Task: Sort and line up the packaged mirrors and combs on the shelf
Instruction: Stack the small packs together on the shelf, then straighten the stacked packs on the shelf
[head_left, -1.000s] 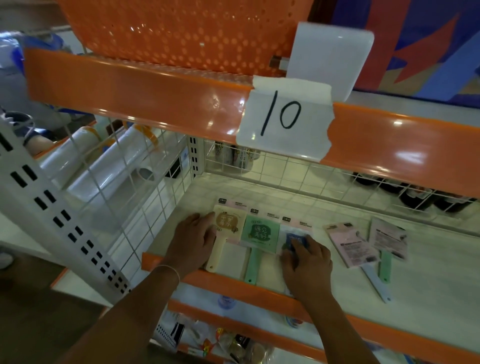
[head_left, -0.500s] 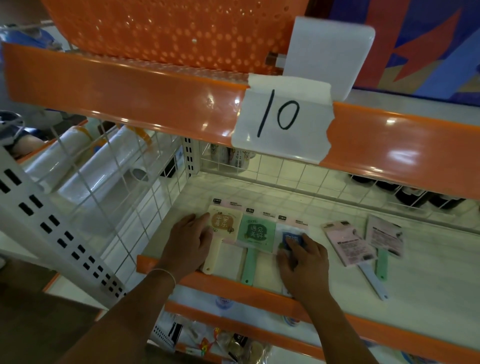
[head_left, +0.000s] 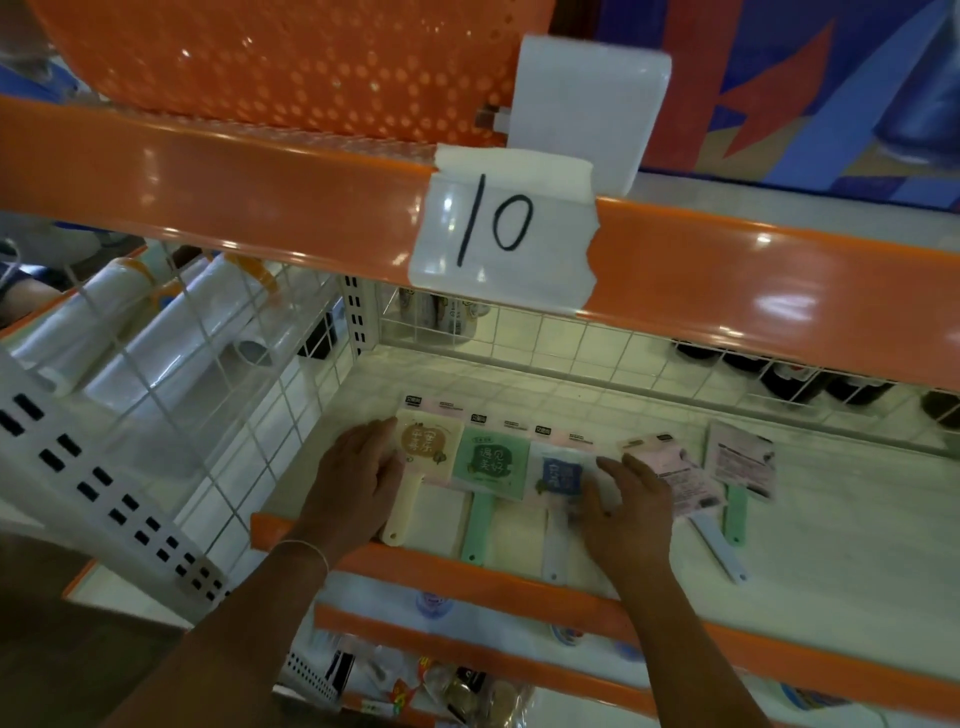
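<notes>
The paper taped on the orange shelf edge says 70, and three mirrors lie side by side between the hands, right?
Not quite. The head view shows the paper says 10, not 70. The rest holds: three mirrors, cream, green and blue, lie side by side between the left hand and right hand.

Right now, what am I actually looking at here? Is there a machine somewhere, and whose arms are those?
There is no machine. A person wears a camera on their head, so this single picture looks forward and down at their own two bare hands reaching into a store shelf with an orange front edge. Above it a taped paper label reads 10.

On the shelf lie flat packaged hand mirrors. Three sit side by side: a cream mirror, a green mirror and a blue mirror. Further right, two more packs lie face down: a pink pack, tilted, and another pack with a green handle.

The left hand rests flat against the cream mirror's edge. The right hand lies spread at the blue mirror's right side. Neither hand grips anything; they seem to be nudging packs into line.
</notes>
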